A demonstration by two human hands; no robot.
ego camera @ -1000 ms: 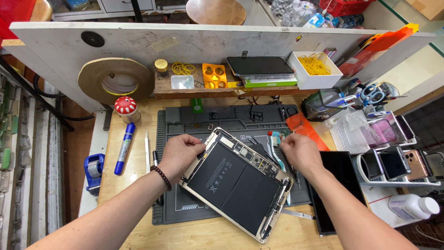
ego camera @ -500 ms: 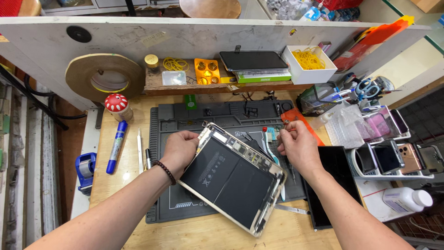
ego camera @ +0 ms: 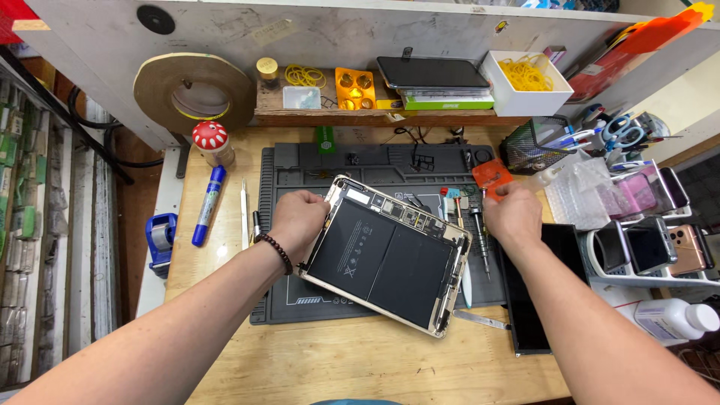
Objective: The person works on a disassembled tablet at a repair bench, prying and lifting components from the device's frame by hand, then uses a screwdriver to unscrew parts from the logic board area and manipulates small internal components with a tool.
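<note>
left hand (ego camera: 298, 221) covering tablet's (ego camera: 386, 253) left edge, right hand's (ego camera: 512, 216) fingertips hidden, bottle (ego camera: 670, 318) cut off

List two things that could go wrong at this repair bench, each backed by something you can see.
1. The opened tablet lies tilted on the grey mat, steadied only at its upper left edge by the left hand; it might slide or twist.
2. The right hand reaches over to the orange card, close above the screwdrivers beside the tablet; a knock could roll one onto the bare black battery panels.
</note>
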